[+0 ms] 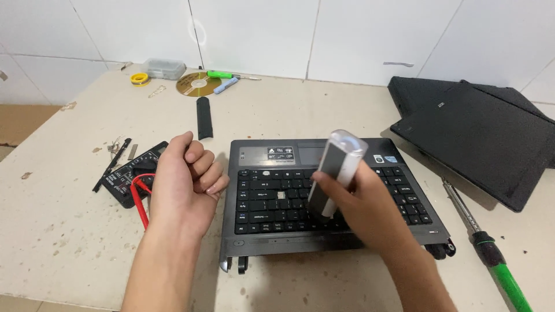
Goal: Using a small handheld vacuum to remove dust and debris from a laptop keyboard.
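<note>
Head view: right grip (361,202) around brush (336,172).

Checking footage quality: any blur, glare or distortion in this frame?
Head view: even, soft light with faint shadows; the white-and-grey handheld device in the right hand is slightly motion-blurred, its top glaring; the shiny gold disc reflects light; the table edge bows from wide-angle distortion.
</note>
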